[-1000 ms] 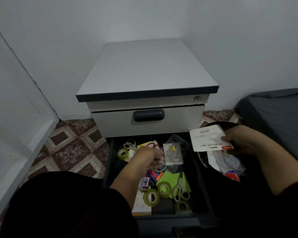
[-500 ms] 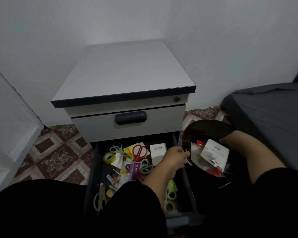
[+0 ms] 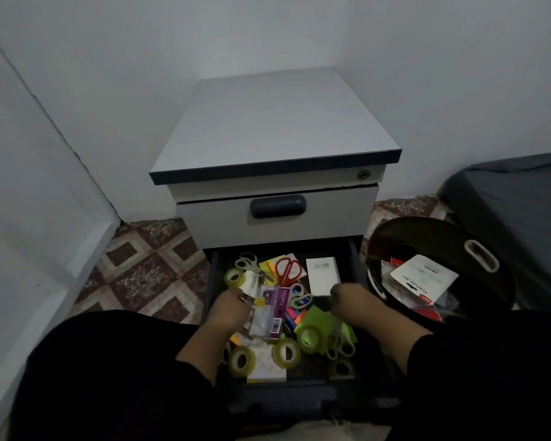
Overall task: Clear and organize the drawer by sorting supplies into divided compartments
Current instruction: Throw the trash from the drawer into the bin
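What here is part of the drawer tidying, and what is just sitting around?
Part of the job: open drawer, red scissors, tape rolls, white box, sticky notes, black basket holding a stapler set pack.

Just there: closed upper drawer, dark bedding.

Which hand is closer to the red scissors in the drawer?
Left. The left hand lies just below-left of the red scissors; the right hand lies farther off, below-right, beside the white box.
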A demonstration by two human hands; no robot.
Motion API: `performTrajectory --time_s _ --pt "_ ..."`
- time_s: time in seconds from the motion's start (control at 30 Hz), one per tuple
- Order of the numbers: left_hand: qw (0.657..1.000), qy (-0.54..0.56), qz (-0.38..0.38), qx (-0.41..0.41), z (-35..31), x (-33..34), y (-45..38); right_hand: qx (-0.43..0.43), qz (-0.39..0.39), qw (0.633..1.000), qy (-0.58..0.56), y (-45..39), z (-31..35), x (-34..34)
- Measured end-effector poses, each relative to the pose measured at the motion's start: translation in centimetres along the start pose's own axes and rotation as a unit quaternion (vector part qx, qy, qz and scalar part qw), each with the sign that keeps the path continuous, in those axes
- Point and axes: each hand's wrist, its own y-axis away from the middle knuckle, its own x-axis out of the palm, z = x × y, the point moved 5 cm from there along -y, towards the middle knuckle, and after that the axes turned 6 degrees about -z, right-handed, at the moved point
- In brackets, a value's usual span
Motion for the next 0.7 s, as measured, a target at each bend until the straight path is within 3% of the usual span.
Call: performTrajectory --time_s 0.17,0.37,0.43,0.53,0.7 --pt "0.974 -0.212 0.077 0.023 2.0 5.2 0.5 0.008 0.147 0.986 0.076 1.9 0.8 6.0" --pt "0.954 -0.268 0.064 0.119 -0.2 6.9 1.0 -0.002 0.088 0.981 0.170 2.4 1.2 5.0" --pt "0.955 -0.252 0.088 0.129 -0.5 7.6 1.2 0.009 0.067 0.991 0.118 2.0 1.2 4.5" --pt "0.961 -0.217 0.098 0.140 -0.8 7.9 1.4 0.067 0.053 0.995 -0.058 1.3 1.0 4.3" --pt "0.989 -0.078 0.064 0.112 -0.5 7.2 1.1 0.161 0.063 0.943 -0.285 1.0 0.6 5.2"
